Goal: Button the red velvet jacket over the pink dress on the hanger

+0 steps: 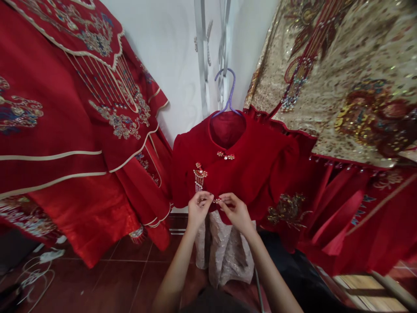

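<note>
Both hands (198, 208) pinch a small beaded fastening (217, 201) on a red top (250, 161) hanging from a purple hanger (232, 87).

The wall (169, 48) is white, the floor (130, 278) (tiled) red

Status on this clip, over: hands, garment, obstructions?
Left hand and right hand pinching beaded fastening. Red top on purple hanger, fastening at its front. Red costume and gold costume hanging either side; nothing seen blocking hands.
</note>
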A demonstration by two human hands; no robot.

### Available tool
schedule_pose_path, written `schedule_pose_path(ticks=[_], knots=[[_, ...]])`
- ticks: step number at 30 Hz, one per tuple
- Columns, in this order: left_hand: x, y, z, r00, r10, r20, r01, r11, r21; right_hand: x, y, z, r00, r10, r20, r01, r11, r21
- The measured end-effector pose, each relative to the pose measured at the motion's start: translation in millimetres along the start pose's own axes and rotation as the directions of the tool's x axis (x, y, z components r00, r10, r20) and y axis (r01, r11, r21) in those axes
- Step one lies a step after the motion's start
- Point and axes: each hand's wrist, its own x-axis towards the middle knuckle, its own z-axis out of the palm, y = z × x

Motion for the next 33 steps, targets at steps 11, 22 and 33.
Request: schedule_pose_path(ticks=[11,22,33], knots=[[49,39,9,0.974,-0.184,-0.134,0.102,0.879,-0.466,-18,-39,-21,0.948,0.131,0.291,-0.222,0.926,0.306],[55,37,15,0.954,0.021,-0.3,-0.068,0.987,-0.145,-17,-38,-8,0.952,0.123,0.28,-0.216,0.919,0.331],[52,41,23,0.956,0.116,-0.269,-0.116,0.993,0.016,-20,-40,-19,0.929,0.1,0.358,-0.197,0.949,0.246]])
